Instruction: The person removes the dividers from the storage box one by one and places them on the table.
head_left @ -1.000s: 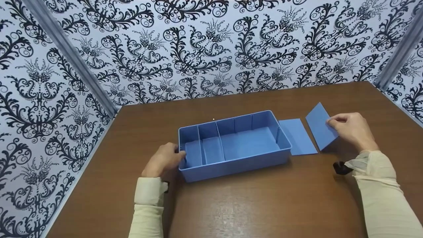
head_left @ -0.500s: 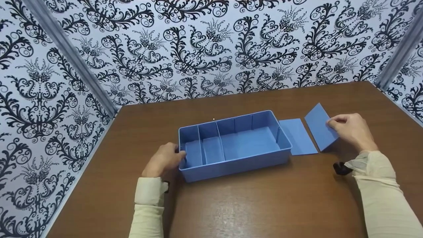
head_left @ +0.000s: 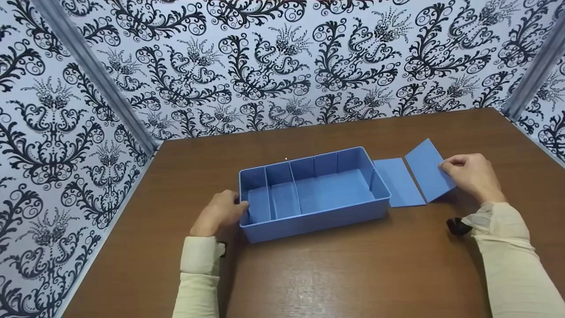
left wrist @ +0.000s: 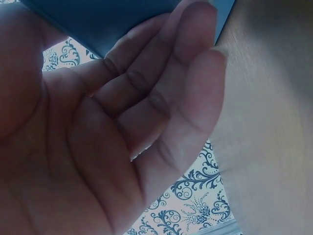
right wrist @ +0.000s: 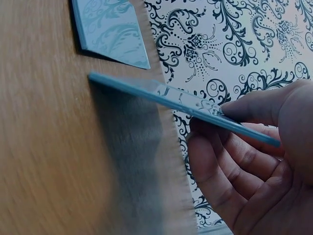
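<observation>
**Pinching the tilted sheet point(head_left: 428, 171) as it leans lower**

Think of a clock with the blue box point(head_left: 314, 224) in the middle and the person at six. The box sits on the brown table point(head_left: 335, 269). It has two narrow spaces point(head_left: 284, 201) toward nine o'clock and one wide space point(head_left: 333, 190) toward three. A patterned wall point(head_left: 265, 53) stands at twelve.

The left hand point(head_left: 219, 212) is at nine o'clock. It grips that end of the box, with the thumb over the top edge. The right hand point(head_left: 474, 174) is out at three o'clock. Its thumb and fingers pinch the tilted sheet on its three o'clock side and hold that side up. The nine o'clock edge is low, close to the table. The flat sheet point(head_left: 399, 185) lies at three o'clock too, between the box and the tilted sheet. It is hard to tell if it touches the box.

Since the last pictures, the tilted sheet has tipped down a little, and the gap next to the flat sheet looks thinner. The box and left hand look just the same. So the sheet seems nearer to lying down, but it is not flat yet.
</observation>
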`<state>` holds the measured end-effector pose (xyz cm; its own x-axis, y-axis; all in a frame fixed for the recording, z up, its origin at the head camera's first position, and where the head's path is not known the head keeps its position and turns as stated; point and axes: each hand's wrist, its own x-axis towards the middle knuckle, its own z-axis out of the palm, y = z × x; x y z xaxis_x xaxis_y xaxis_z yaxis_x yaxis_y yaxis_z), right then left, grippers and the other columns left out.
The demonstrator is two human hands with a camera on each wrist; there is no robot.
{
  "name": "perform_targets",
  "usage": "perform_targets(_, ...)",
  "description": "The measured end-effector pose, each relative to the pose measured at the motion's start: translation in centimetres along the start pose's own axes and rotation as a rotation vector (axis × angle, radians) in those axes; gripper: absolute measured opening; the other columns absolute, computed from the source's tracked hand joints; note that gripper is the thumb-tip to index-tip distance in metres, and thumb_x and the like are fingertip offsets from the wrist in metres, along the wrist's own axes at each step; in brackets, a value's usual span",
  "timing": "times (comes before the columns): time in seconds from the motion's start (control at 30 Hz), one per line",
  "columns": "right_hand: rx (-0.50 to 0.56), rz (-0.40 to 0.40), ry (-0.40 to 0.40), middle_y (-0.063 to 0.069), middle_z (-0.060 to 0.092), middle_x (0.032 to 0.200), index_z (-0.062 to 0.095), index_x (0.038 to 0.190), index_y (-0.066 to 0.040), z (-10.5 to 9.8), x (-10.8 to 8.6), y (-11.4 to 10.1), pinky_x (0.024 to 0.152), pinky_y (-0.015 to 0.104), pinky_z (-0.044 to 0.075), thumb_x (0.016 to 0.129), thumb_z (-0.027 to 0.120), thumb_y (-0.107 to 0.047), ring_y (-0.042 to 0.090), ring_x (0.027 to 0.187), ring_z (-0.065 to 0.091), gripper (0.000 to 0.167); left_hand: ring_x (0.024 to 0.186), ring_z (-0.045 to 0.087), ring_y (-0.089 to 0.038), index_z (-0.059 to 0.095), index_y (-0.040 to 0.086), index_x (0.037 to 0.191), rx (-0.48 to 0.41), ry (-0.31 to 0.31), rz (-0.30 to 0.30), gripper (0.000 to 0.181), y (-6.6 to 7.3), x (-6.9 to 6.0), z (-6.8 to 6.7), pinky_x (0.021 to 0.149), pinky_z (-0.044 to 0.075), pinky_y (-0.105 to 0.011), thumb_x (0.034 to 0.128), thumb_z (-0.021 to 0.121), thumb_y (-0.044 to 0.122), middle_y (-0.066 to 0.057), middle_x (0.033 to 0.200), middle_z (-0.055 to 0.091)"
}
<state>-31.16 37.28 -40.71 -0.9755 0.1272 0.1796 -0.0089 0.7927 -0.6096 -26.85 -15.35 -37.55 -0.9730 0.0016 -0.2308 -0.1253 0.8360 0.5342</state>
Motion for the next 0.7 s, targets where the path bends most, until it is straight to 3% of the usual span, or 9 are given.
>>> perform_targets(0.1,-0.008,-0.010,0.009,0.027,0.067,0.111,0.073,0.107,0.002,0.0,0.0,0.2,0.075,0.032,0.040,0.095,0.059,-0.026,0.032,0.098,0.057,0.034,0.072,0.054,-0.021,0.065,0.002,0.098,0.017,0.004,0.010,0.025,0.0,0.0,-0.1,0.060,0.042,-0.032,0.0995,0.053,0.024,-0.008,0.078,0.054)
perform_targets(0.2,-0.011,0.003,0.007,0.029,0.067,0.111,0.073,0.107,0.003,0.1,0.0,0.4,0.075,0.034,0.040,0.095,0.060,-0.028,0.034,0.099,0.058,0.036,0.071,0.054,-0.020,0.064,0.003,0.100,0.014,0.002,0.003,0.024,0.0,0.0,-0.1,0.058,0.041,-0.030,0.0997,0.053,0.024,-0.007,0.077,0.053)
perform_targets(0.33,-0.013,0.045,-0.011,0.030,0.065,0.114,0.072,0.109,0.003,0.0,0.0,0.5,0.074,0.036,0.041,0.095,0.059,-0.032,0.037,0.101,0.058,0.040,0.075,0.056,-0.022,0.064,0.002,0.108,0.002,-0.007,-0.012,0.026,0.1,-0.1,-0.1,0.060,0.043,-0.032,0.1001,0.053,0.024,-0.009,0.082,0.056)
perform_targets(0.53,-0.024,0.086,-0.032,0.030,0.064,0.114,0.071,0.110,0.004,0.1,-0.1,0.9,0.073,0.036,0.041,0.095,0.059,-0.034,0.038,0.101,0.058,0.043,0.085,0.058,-0.024,0.065,0.001,0.117,0.030,0.004,0.013,0.031,0.1,0.1,-0.1,0.072,0.047,-0.037,0.0998,0.053,0.024,-0.010,0.095,0.062)
perform_targets(0.7,-0.028,0.105,-0.054,0.032,0.063,0.115,0.071,0.110,0.005,0.0,-0.2,1.3,0.072,0.036,0.041,0.095,0.059,-0.036,0.040,0.103,0.058,0.045,0.086,0.059,-0.024,0.064,0.000,0.120,0.028,-0.002,0.007,0.033,0.1,0.1,-0.1,0.074,0.047,-0.037,0.1003,0.053,0.024,-0.011,0.096,0.062)
